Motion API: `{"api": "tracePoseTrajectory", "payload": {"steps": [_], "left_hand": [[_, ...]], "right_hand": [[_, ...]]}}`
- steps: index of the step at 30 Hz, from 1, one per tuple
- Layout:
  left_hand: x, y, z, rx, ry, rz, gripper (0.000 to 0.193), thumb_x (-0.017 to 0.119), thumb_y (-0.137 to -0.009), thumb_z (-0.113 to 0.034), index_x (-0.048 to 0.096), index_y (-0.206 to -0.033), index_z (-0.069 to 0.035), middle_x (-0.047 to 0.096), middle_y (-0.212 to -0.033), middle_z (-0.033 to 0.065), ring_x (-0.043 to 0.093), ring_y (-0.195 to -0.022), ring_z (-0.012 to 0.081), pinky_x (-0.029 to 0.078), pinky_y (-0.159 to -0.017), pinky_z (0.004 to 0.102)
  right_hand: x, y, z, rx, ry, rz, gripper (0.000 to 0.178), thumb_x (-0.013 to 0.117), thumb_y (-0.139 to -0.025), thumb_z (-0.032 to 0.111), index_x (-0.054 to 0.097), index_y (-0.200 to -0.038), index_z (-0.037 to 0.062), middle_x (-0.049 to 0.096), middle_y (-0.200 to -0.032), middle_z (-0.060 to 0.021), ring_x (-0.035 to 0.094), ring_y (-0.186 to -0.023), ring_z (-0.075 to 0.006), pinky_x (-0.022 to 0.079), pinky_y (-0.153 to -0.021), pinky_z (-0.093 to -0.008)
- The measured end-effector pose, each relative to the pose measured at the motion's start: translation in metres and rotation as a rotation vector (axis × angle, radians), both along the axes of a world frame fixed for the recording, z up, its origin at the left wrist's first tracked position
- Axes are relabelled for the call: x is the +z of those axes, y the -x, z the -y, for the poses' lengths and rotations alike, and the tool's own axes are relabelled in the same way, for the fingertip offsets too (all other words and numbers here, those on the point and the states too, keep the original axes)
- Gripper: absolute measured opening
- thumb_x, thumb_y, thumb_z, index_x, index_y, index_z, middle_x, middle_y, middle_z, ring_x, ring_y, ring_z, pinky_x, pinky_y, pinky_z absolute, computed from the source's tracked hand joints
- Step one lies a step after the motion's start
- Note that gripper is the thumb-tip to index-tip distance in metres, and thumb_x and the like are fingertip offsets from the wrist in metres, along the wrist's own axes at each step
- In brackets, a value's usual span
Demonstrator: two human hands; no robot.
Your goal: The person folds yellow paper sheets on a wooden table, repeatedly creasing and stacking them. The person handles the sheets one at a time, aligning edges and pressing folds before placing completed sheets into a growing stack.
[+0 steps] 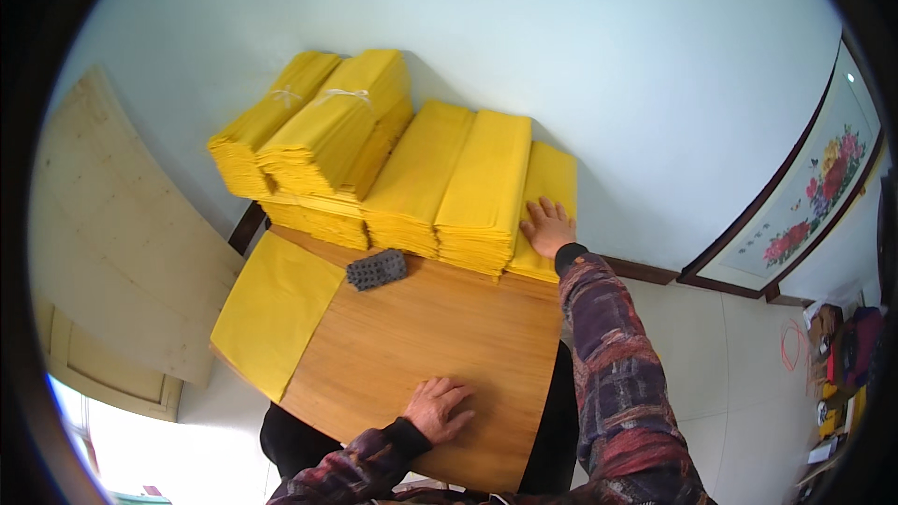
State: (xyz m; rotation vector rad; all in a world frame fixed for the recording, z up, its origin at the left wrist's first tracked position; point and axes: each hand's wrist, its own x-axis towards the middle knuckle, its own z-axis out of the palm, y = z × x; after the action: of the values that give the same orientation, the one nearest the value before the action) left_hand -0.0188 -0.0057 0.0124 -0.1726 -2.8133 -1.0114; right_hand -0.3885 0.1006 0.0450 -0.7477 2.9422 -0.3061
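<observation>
My right hand (550, 228) lies flat with spread fingers on the lowest, rightmost stack of yellow folded sheets (552, 173), paper or cloth, I cannot tell which. Near the table's front edge, my left hand (440, 411) rests on the bare wood with its fingers apart, holding nothing. Left of the right hand stand two taller yellow stacks (485, 168). A single flat yellow sheet (278, 313) covers the table's left side. Between that sheet and the stacks sits a dark grey block with a knobbly surface (377, 269).
Two yellow bundles tied with white string (341, 122) lie on more sheets at the back left. The wooden table (421, 327) stands by a pale wall (561, 28). A large board (122, 224) leans at left; a framed flower picture (795, 196) is at right, near floor clutter (842, 365).
</observation>
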Motion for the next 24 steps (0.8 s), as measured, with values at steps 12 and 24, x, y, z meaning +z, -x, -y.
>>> {"api": "tracePoseTrajectory", "payload": {"steps": [12, 24], "left_hand": [[-0.038, 0.007, 0.006, -0.089, -0.099, -0.212, 0.033, 0.070, -0.072, -0.017, 0.064, -0.103, -0.007, 0.059, -0.110, 0.0151, 0.055, -0.103, 0.0358, 0.046, -0.090, 0.0428], [-0.026, -0.079, 0.062, -0.004, 0.167, -0.128, 0.050, 0.069, -0.075, -0.020, 0.057, -0.123, -0.012, 0.049, -0.136, 0.0085, 0.041, -0.128, 0.0301, 0.033, -0.105, 0.0425]], "right_hand": [[-0.020, -0.270, -0.074, 0.167, 0.677, -0.345, 0.018, 0.062, -0.078, 0.007, 0.057, -0.096, 0.0047, 0.062, -0.105, -0.0123, 0.053, -0.110, -0.0362, 0.042, -0.095, -0.0442], [-0.049, -0.404, -0.073, 0.242, 0.351, -0.236, 0.038, 0.061, -0.081, 0.018, 0.054, -0.117, 0.0077, 0.046, -0.131, -0.0098, 0.035, -0.130, -0.0285, 0.027, -0.107, -0.0464]]}}
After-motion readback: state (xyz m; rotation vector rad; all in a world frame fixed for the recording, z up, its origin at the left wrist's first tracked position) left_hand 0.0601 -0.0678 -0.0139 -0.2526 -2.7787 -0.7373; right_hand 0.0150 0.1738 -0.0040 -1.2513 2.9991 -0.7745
